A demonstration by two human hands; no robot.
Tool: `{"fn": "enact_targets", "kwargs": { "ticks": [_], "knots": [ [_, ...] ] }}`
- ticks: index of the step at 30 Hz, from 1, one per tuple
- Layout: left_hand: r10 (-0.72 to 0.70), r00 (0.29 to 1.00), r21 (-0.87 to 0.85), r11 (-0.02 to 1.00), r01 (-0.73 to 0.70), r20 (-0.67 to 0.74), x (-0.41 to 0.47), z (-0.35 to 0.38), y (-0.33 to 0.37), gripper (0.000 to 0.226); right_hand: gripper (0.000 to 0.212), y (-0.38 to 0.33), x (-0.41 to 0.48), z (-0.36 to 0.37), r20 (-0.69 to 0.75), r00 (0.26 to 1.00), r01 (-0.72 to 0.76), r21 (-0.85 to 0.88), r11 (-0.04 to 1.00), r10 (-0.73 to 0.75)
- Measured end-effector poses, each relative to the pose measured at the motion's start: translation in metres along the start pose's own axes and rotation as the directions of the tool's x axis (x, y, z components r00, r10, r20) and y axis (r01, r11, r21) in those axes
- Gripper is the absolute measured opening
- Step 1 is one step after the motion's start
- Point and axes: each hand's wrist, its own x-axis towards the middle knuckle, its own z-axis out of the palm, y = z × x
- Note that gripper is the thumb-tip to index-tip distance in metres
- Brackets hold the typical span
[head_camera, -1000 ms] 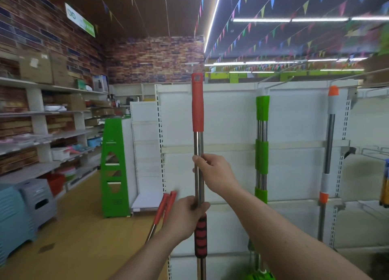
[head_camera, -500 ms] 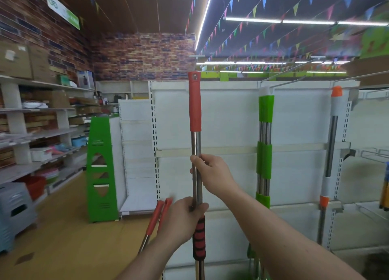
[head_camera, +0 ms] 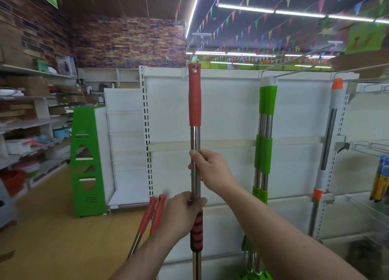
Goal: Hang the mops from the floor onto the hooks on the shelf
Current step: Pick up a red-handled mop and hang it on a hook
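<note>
two hands on one red-handled mop (head_camera: 195,103), held upright in front of the white shelf (head_camera: 227,111). right hand (head_camera: 211,169) clenched round the steel pole mid-height, left hand (head_camera: 183,213) clenched round it lower down, just above the red-and-black ribbed grip. the hang hole at the top of the red handle sits right at the tip of a metal hook (head_camera: 196,63) on the shelf's top edge; cannot tell if the hook is through the hole. mop head out of view below. two green-handled mops (head_camera: 265,136) hang side by side from a hook to the right, an orange-and-white mop (head_camera: 328,136) further right. two more red-handled mops (head_camera: 151,212) lean at a tilt behind the left hand, lower ends hidden. green step stand (head_camera: 87,161) on the wooden floor (head_camera: 52,237) to the left
</note>
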Motion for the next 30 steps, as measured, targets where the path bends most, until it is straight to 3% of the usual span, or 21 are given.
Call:
{"fn": "enact_targets", "kwargs": {
  "ticks": [21, 30],
  "knots": [
    [-0.007, 1.0, -0.045, 0.999, 0.008, 0.018, 0.069, 0.005, -0.036, 0.041, 0.046, 0.011, 0.057, 0.02, -0.013, 0.999, -0.048, -0.048, 0.998, 0.047],
    [-0.023, 0.999, -0.021, 0.999, 0.024, 0.034, 0.098, 0.014, -0.041, 0.042, 0.039, 0.022, 0.083, 0.026, -0.015, 0.998, -0.056, -0.048, 0.997, 0.056]
  ]
}}
